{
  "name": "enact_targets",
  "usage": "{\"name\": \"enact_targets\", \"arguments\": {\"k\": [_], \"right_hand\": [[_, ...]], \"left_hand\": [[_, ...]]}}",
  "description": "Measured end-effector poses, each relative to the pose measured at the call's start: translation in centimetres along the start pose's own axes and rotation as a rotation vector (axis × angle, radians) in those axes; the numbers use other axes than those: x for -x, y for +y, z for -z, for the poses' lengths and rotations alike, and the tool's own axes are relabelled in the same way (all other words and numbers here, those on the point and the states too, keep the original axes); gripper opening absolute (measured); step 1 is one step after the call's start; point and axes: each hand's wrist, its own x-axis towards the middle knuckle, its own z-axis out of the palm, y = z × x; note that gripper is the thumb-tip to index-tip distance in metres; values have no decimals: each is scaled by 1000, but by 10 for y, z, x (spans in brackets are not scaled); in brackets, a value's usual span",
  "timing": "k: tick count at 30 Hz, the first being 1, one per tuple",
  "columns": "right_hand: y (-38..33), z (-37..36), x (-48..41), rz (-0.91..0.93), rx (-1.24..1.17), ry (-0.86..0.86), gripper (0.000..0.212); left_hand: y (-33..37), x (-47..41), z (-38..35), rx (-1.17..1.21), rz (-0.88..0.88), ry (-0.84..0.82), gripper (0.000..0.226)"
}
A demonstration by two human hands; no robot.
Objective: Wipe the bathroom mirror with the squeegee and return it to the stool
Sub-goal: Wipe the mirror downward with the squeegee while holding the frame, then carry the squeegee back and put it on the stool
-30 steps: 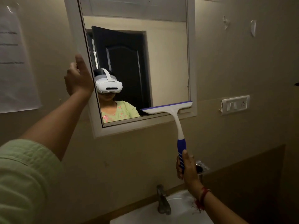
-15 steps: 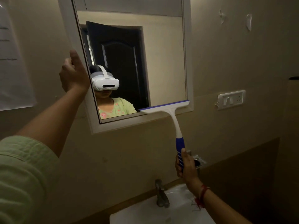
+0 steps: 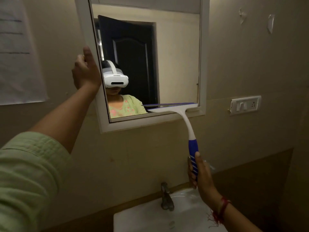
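Observation:
The bathroom mirror hangs on the beige wall in a white frame. A squeegee with a white head and a blue handle has its blade against the glass at the mirror's bottom right corner. My right hand grips the blue handle from below. My left hand holds the left edge of the white frame, thumb up along the frame's front, fingers curled behind it. The stool is out of sight.
A white sink with a metal tap sits below the mirror. A switch plate is on the wall to the right. A paper sheet hangs at the left. A person with a white headset shows in the mirror.
The squeegee's blade stays at the mirror's bottom right corner and both hands keep their holds. The view has shifted slightly.

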Motion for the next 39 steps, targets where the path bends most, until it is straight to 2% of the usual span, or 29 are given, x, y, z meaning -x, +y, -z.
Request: {"name": "enact_targets", "arguments": {"k": [7,12,16,20,25,28,32,35,39], "right_hand": [[-23,15,6,8,-15,-106,46],[-39,27,10,-30,36,-183,47],[-50,38,14,-27,91,-244,53],[-54,53,17,-20,137,-370,70],[-41,75,35,-43,145,-552,56],[-25,86,48,-138,135,-638,58],[1,86,68,-252,142,-721,59],[20,76,82,-309,135,-812,59],[36,55,102,-328,178,-957,59]], "left_hand": [[1,-2,-1,-39,1,28,59],[11,6,7,-105,56,-13,61],[1,32,20,-62,161,-3,53],[-27,96,42,-40,238,-12,47],[-64,204,88,19,406,-122,28],[-72,266,115,17,524,-149,19],[-64,331,149,13,591,-156,2],[-60,367,178,-3,636,-141,18],[-56,405,219,-48,740,-72,10]]}}
